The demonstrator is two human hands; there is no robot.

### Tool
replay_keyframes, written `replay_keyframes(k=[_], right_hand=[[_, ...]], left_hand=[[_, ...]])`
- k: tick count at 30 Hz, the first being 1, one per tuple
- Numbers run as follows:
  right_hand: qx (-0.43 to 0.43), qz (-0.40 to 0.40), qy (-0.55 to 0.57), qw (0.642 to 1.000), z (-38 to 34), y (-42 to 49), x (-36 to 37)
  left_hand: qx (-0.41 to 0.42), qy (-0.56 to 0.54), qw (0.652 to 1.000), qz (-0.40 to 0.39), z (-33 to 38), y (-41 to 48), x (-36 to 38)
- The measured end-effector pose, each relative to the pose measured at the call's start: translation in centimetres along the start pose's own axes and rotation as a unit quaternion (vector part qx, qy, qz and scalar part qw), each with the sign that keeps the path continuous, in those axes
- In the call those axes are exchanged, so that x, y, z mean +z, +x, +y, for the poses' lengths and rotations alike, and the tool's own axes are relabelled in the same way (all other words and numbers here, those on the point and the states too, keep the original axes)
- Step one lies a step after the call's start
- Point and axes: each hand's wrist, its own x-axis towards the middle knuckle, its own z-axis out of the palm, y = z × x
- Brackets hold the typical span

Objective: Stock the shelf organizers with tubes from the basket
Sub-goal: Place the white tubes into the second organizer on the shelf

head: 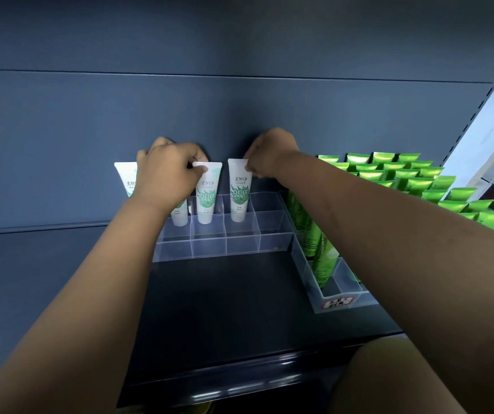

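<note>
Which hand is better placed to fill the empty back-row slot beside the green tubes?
Likely the right hand: it pinches the white tube beside that empty slot; the left hand is farther away.

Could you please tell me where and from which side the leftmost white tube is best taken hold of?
I would take a grip on the flat, wide top end of the leftmost white tube, coming from above and pinching front and back. That end stands free, while the left hand hides its lower body, which narrows downward.
</note>
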Motion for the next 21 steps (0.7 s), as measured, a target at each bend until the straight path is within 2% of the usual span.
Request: replay_keyframes(k=[2,12,17,21], right_hand=[[0.013,-0.003,0.038,0.999,0.2,-0.1,-0.2],[0.011,-0.011,0.069,0.998,0.2,-0.7,-0.4],[-0.012,-0.013,0.046,0.999,0.2,-1.1,-0.4],[-0.059,0.0,-0.034,0.998,0.0,-1.8,-0.5]], left_hand=[[-0.01,-0.011,1.0,0.0,-0.1,-0.1,0.2],[-0.054,-0.023,0.998,-0.009,-0.4,-0.1,0.2],[-0.054,-0.034,0.998,-0.006,-0.5,0.0,0.4],[-0.052,-0.046,0.998,0.0,-0.5,0.1,0.4]])
